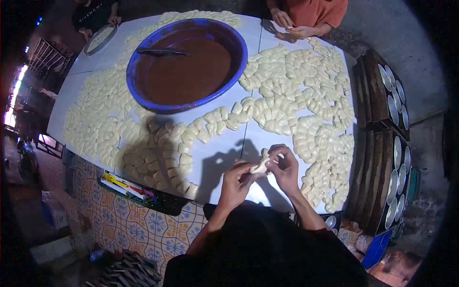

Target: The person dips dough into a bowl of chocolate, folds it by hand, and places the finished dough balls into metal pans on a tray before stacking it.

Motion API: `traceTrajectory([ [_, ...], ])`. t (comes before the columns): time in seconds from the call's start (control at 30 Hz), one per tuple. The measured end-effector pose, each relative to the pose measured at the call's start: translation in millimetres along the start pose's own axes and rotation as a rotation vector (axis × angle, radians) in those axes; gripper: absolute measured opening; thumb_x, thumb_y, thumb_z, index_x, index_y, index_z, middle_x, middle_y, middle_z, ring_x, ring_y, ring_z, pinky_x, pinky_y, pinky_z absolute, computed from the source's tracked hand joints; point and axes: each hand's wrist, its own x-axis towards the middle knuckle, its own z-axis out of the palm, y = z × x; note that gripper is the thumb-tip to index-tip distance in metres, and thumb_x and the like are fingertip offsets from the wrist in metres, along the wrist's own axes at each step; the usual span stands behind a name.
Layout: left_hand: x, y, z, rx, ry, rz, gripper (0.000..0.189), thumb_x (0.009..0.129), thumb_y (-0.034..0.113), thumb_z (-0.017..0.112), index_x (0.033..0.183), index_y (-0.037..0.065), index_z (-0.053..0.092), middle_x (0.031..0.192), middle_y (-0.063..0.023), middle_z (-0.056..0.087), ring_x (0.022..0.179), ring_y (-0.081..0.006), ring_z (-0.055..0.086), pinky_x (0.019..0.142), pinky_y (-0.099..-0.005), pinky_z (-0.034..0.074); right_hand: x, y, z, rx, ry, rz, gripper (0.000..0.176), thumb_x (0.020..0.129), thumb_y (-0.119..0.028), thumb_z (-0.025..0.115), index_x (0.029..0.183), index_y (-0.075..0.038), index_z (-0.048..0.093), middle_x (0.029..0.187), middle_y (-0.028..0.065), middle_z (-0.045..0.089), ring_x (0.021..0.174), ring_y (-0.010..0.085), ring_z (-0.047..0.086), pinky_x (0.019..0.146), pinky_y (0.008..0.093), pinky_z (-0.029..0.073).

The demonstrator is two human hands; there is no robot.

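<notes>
My left hand [236, 182] and my right hand [285, 166] meet over the near edge of the white table [224, 153], both pinching one pale piece of dough [260, 167] between the fingertips. Many folded dough pieces [296, 91] lie in rows across the table, to the right of and beyond my hands. A big blue basin [239, 45] of brown filling stands at the table's middle, with a spoon [161, 50] lying in it.
Across the table a person in orange works with both hands [291, 26]; another in black [98, 14] sits by a round tray [100, 38]. Wooden racks with metal tins [394, 110] stand on the right. A crate of small items [134, 189] hangs below the table's left edge.
</notes>
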Motion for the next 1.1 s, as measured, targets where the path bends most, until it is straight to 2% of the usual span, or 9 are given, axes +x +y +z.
traceTrajectory([
  [0.23,-3.7,-26.8,5.3,-0.191,0.054,-0.256,0.015,0.085,0.002,0.064,0.099,-0.004,0.065,0.094,-0.0058,0.061,0.086,-0.0118,0.059,0.068,-0.0211,0.053,-11.6,-23.6,6.7,-0.575,-0.273,-0.172,0.013,0.083,-0.005,0.062,0.094,0.002,0.064,0.095,0.0121,0.062,0.091,0.0244,0.058,0.076,0.0328,0.047],
  [0.37,-9.3,-29.8,18.8,-0.161,0.051,-0.35,0.015,0.086,0.005,0.064,0.1,-0.002,0.062,0.091,-0.0036,0.061,0.079,-0.0104,0.06,0.067,-0.0217,0.053,-31.4,0.8,-1.4,-0.553,-0.085,-0.047,0.006,0.083,-0.003,0.064,0.088,-0.001,0.065,0.079,0.0086,0.064,0.081,0.0169,0.059,0.069,0.0292,0.048],
  [0.5,-19.9,-45.3,30.3,-0.049,0.021,-0.129,0.036,0.082,-0.002,0.065,0.115,0.0,0.051,0.092,-0.004,0.06,0.085,-0.0107,0.06,0.071,-0.0248,0.053,-40.3,-1.5,5.1,-0.371,0.153,0.149,0.041,0.087,-0.008,0.061,0.125,-0.002,0.048,0.103,0.0115,0.059,0.092,0.0161,0.056,0.069,0.031,0.051],
  [0.57,-20.2,-41.4,36.1,-0.125,0.081,-0.041,0.04,0.08,-0.006,0.066,0.115,0.0,0.049,0.091,-0.0051,0.06,0.089,-0.0109,0.06,0.073,-0.0249,0.053,-49.6,27.6,-21.6,-0.262,-0.006,0.205,0.054,0.09,-0.013,0.059,0.137,-0.004,0.035,0.118,0.0129,0.053,0.092,0.0176,0.058,0.068,0.0281,0.052],
  [0.63,-22.8,-34.7,34.9,-0.159,-0.069,-0.085,0.044,0.077,-0.01,0.062,0.117,-0.001,0.044,0.107,-0.0122,0.055,0.098,-0.017,0.059,0.085,-0.0292,0.05,-49.5,1.3,-35.7,0.347,-0.33,0.876,0.055,0.091,-0.014,0.057,0.14,-0.005,0.033,0.121,0.013,0.052,0.085,0.0176,0.061,0.069,0.0289,0.054],
  [0.77,-16.6,-31.0,16.6,-0.069,0.139,0.16,0.039,0.075,-0.011,0.058,0.113,-0.002,0.053,0.115,-0.0111,0.052,0.105,-0.0198,0.056,0.091,-0.0294,0.045,-40.1,33.7,-51.8,-0.305,0.066,0.388,0.044,0.089,-0.008,0.059,0.129,0.004,0.049,0.115,0.012,0.061,0.092,0.0135,0.06,0.081,0.0256,0.05],
  [0.83,-10.8,-28.6,4.5,-0.135,0.39,0.017,0.022,0.081,-0.003,0.057,0.102,-0.001,0.059,0.102,-0.0101,0.062,0.106,-0.0199,0.057,0.092,-0.0312,0.044,-26.6,57.4,-60.7,-0.237,0.325,0.326,0.044,0.088,-0.007,0.059,0.128,0.008,0.048,0.114,0.013,0.062,0.099,0.0121,0.058,0.088,0.0244,0.045],
  [0.87,-8.0,-25.6,-5.6,-0.186,0.468,-0.013,0.015,0.083,-0.003,0.056,0.096,0.0,0.061,0.101,-0.0097,0.062,0.1,-0.0201,0.06,0.089,-0.0325,0.047,-25.3,78.8,-74.7,-0.021,0.303,0.388,0.047,0.09,-0.008,0.055,0.131,0.011,0.042,0.118,0.0159,0.06,0.104,0.0155,0.057,0.093,0.0276,0.042],
  [1.1,-43.1,-38.7,-106.9,0.192,0.894,-0.012,0.016,0.09,0.013,0.056,0.093,-0.002,0.061,0.09,-0.0085,0.064,0.086,-0.0186,0.061,0.08,-0.0304,0.048,-20.2,17.7,-2.6,-0.686,0.261,0.097,0.039,0.093,-0.012,0.046,0.126,0.01,0.047,0.116,0.0222,0.061,0.104,0.0233,0.059,0.092,0.0325,0.044],
])
